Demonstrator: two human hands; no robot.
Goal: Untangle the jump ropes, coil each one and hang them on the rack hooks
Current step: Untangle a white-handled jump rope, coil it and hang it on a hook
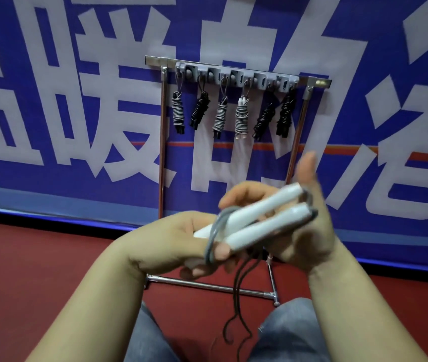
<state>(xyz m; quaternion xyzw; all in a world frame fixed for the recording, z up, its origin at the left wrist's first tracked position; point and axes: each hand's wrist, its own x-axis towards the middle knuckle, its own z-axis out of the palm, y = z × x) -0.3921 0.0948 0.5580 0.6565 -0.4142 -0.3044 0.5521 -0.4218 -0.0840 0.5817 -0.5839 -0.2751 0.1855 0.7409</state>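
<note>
the left hand (pixel 181 241) grips two white handles (pixel 260 220) side by side, grey rope (pixel 214 239) looped round them; the right hand (pixel 309 218) cups their far ends, thumb up, fingers loosely open. six coiled ropes (pixel 233 113) hang on the rack hooks (pixel 236 77) beyond.

Both forearms (pixel 98 296) are bare (no sleeves showing), and the legs wear grey jeans (pixel 286 333)
</note>
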